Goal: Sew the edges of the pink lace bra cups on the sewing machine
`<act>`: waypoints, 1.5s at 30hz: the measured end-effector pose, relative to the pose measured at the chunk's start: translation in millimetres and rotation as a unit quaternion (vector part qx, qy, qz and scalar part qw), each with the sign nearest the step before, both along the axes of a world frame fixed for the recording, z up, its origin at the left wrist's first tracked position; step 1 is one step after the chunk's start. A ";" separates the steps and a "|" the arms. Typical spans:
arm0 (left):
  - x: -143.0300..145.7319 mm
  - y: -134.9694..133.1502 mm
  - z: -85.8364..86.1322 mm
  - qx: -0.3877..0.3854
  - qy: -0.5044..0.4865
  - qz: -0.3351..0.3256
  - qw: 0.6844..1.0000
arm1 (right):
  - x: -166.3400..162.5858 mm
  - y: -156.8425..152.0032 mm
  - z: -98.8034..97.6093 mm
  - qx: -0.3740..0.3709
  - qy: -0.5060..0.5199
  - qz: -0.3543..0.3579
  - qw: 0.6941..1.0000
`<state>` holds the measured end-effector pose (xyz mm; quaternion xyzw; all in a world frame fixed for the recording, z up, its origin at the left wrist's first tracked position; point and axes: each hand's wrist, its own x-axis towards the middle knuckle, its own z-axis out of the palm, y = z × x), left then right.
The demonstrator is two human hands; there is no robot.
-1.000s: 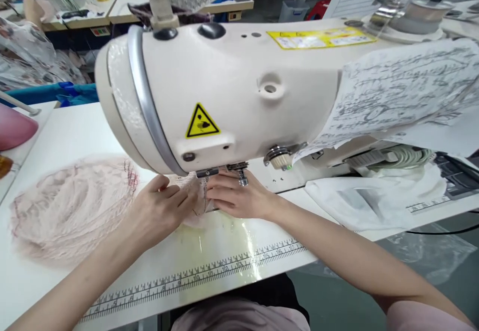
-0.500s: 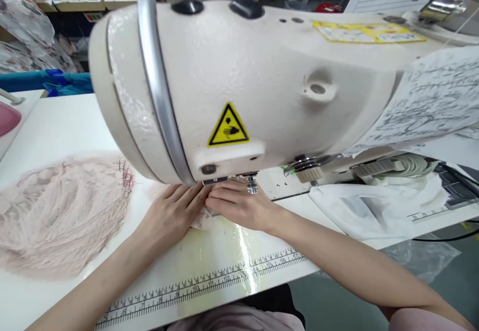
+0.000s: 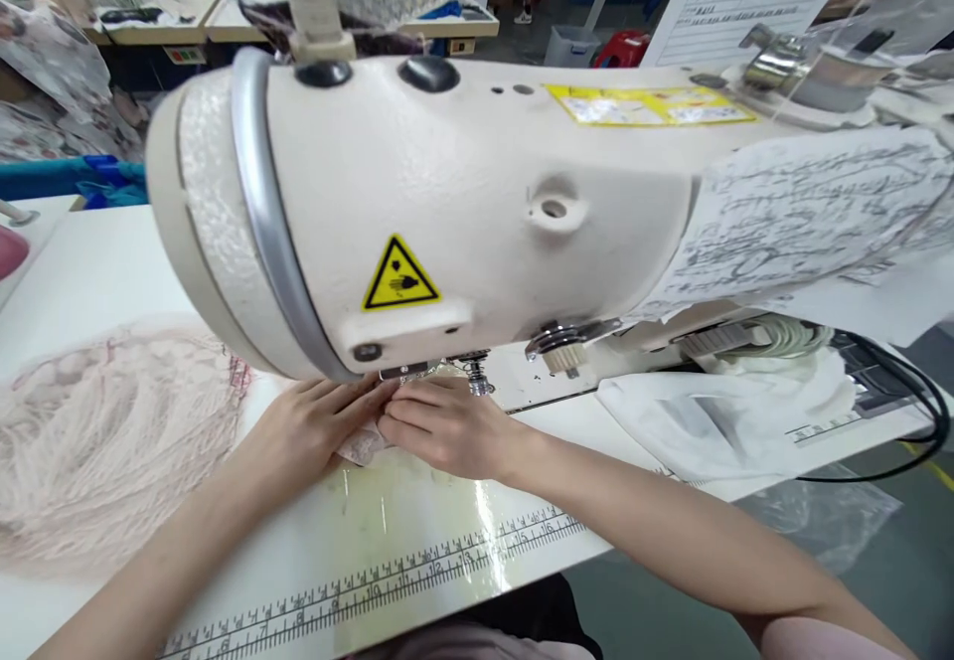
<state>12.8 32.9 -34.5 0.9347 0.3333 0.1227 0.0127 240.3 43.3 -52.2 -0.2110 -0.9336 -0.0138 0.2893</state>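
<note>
A cream sewing machine fills the middle of the view, and both hands work under its head. My left hand lies flat with its fingers stretched out over a piece of pale pink fabric; the fingertips are partly hidden by the machine head. My right hand has its fingers curled and pressed together on the same fabric, close beside the left fingertips. Only a small corner of that piece shows between the hands. The needle area is hidden behind the machine head.
A gathered pale pink lacy fabric lies on the white table at left. White cloth lies at right, below a handwritten paper. A printed ruler runs along the front edge. Another person's patterned sleeve shows at upper left.
The camera view has shifted, so the machine and my hands appear further left and a little lower. Both hands stay on the fabric in much the same pose.
</note>
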 end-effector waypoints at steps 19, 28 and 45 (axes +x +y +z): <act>2.4 3.0 3.5 0.017 0.004 0.023 1.000 | -4.1 -0.7 -1.2 0.000 -0.007 -0.028 1.000; 14.5 -3.7 6.0 0.051 0.032 0.034 0.998 | 6.0 3.1 4.3 0.065 -0.011 -0.048 0.997; 27.3 -10.1 10.6 0.096 0.071 0.062 0.991 | 9.0 0.4 14.2 0.090 0.012 -0.129 0.987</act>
